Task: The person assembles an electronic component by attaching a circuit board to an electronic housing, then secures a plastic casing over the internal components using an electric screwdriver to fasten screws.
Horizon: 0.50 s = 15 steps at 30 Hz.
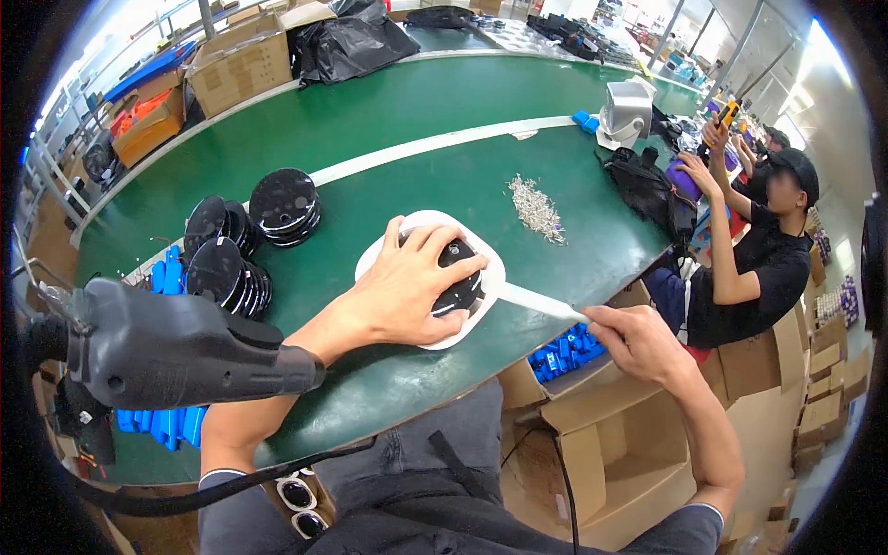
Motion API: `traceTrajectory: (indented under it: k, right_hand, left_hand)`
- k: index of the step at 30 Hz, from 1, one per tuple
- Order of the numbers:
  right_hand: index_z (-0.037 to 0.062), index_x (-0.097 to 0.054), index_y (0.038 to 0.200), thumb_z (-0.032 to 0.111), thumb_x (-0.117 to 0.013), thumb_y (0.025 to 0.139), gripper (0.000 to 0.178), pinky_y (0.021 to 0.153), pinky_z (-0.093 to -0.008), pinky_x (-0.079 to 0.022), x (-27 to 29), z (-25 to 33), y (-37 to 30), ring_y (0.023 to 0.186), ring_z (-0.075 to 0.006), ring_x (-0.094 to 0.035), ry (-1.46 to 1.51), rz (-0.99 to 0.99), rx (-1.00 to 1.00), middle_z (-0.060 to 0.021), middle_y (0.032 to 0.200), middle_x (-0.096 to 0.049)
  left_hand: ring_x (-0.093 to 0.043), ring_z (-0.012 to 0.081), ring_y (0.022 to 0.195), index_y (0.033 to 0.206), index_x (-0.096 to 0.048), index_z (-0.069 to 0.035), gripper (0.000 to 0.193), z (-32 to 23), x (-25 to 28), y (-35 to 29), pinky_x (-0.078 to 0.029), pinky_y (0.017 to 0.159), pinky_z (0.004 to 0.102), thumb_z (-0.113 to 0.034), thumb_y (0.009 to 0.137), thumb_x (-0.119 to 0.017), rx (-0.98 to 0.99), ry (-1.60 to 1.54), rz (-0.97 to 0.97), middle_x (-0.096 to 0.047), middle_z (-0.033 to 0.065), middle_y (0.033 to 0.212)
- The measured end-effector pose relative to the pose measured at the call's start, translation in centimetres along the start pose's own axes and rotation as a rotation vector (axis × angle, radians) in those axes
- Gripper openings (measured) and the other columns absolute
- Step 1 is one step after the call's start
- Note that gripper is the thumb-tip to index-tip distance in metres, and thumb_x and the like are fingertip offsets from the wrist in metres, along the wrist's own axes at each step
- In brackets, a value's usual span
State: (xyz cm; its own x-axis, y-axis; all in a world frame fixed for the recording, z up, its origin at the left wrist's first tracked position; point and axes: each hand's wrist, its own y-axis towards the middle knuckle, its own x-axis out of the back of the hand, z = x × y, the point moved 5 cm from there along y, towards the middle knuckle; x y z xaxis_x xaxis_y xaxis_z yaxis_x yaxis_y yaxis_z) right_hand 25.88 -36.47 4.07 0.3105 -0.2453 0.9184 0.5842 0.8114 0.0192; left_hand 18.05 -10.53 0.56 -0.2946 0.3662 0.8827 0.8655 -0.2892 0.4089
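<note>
left hand spread over black disc, right hand in a pinch on white strip

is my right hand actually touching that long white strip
Touching. The head view shows the right hand pinching the outer end of the white strip, with no gap visible.

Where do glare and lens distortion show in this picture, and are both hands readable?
Head view: the green table's edges bow and the corners go black; head view, upper right: a light is blown out; head view, table's near side: soft sheen; head view, middle: left hand and right hand read clearly, the left partly covering a black disc.
</note>
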Motion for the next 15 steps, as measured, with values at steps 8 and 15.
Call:
traceTrajectory:
  k: [8, 15]
  right_hand:
    - [0.0021, -0.067, 0.110, 0.017, -0.060, 0.093, 0.023, 0.062, -0.0405, -0.049, -1.2, -1.5, 0.9, 0.068, -0.0362, -0.066, 0.186, 0.084, -0.083, -0.0232, 0.074, -0.062]
    - [0.0017, -0.066, 0.112, 0.019, -0.058, 0.095, 0.025, 0.057, -0.0356, -0.045, -3.3, -2.9, 0.4, 0.056, -0.0230, -0.055, 0.296, 0.105, -0.132, -0.0175, 0.066, -0.057]
  left_hand:
    - [-0.044, 0.0374, 0.124, 0.132, -0.054, -0.014, 0.070, 0.1, 0.3, 0.2, -0.025, 0.104, 0.0629, -0.032, 0.066, -0.071, 0.017, -0.031, 0.036, -0.047, 0.0172, 0.128]
    - [-0.044, 0.0380, 0.123, 0.132, -0.052, -0.011, 0.071, 0.2, 0.4, 0.3, -0.026, 0.104, 0.0614, -0.030, 0.066, -0.071, 0.032, -0.061, 0.022, -0.047, 0.0175, 0.128]
